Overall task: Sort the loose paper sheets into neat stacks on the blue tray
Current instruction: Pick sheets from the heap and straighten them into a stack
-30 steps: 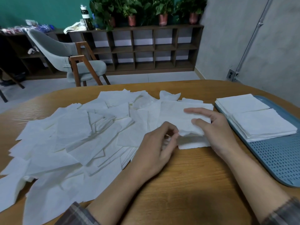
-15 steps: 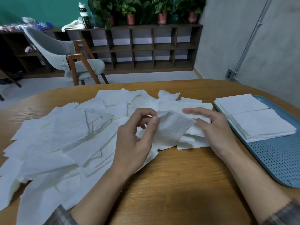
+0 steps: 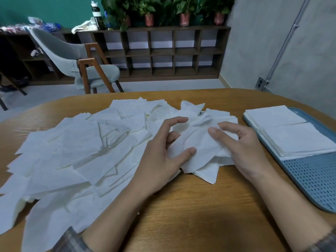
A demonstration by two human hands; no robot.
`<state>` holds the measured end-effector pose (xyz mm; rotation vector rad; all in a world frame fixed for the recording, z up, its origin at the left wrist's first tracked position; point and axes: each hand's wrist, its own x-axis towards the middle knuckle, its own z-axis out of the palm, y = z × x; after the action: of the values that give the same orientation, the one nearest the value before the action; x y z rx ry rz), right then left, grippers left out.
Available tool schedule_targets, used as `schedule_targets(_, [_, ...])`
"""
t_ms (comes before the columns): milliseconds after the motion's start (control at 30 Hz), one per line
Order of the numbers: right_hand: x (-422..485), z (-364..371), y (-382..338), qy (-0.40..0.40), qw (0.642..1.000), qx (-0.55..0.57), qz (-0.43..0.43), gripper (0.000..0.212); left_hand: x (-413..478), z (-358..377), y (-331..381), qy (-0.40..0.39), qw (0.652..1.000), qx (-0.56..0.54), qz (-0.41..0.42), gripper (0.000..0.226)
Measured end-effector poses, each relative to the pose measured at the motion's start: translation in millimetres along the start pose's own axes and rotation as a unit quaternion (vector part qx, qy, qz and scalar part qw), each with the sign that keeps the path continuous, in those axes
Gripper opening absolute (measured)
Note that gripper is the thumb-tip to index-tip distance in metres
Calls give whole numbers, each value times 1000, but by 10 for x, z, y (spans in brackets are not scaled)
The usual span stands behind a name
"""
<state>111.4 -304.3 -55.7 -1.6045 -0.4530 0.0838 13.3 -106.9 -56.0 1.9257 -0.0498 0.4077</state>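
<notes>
White loose paper sheets (image 3: pixel 72 151) lie in a wide, untidy heap on the wooden counter (image 3: pixel 181 215), to the left of the left fingers (image 3: pixel 172 138) and partly under that arm. The left hand (image 3: pixel 160 160) grips a crumpled sheet (image 3: pixel 196 142): the thumb presses on top of the paper, the lower fingers are behind it, and the index finger is lifted and bent. The right hand (image 3: pixel 243 148) pinches the same sheet from the other side, with the thumb on top and the fingers (image 3: pixel 234 128) curled over its far edge. To the right of these fingers, near but apart, the blue tray (image 3: pixel 309 179) carries two neat stacks (image 3: pixel 300 140), one just behind the other.
</notes>
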Motion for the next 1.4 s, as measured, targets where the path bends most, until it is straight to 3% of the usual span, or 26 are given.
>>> schedule_targets(200, [13, -25, -7, -15, 997, 60, 54, 12, 63, -86, -19, 119, 988, -96, -20, 29])
schedule_targets(367, [-11, 10, -29, -114, 984, 110, 81, 40, 57, -76, -30, 91, 993, -74, -7, 9])
schedule_targets(467, [-5, 33, -1, -127, 983, 105, 85, 50, 50, -71, -28, 73, 994, -80, -29, 11])
schedule_targets(700, [-29, 65, -48, -107, 990, 67, 61, 47, 54, -62, -76, 65, 995, -59, -40, 14])
schedule_targets(867, [-38, 68, -95, -108, 988, 103, 39, 68, 45, -24, -62, 124, 991, 43, -8, 29])
schedule_targets(967, [-46, 35, -129, -124, 969, 207, 46, 80, 44, -58, 9, 80, 992, -54, -85, 51])
schedule_targets(1033, [-44, 44, -117, -110, 975, 188, 43, 83, 44, -75, 46, 35, 984, -126, -118, 54])
schedule_targets(1133, [-28, 83, -92, -71, 996, 50, 21, 79, 45, -81, 28, 47, 991, -79, -97, 57])
schedule_targets(1233, [-31, 42, -86, -114, 989, 86, 35, 79, 46, -84, -43, 63, 996, -25, -60, 61])
schedule_targets(1333, [-46, 23, -110, -162, 982, 87, 32, 53, 48, -85, -72, 55, 998, -5, -24, 61])
schedule_targets(1400, [-36, 20, -64, -122, 992, 16, 10, 36, 46, -56, -81, 42, 999, 3, -11, 65])
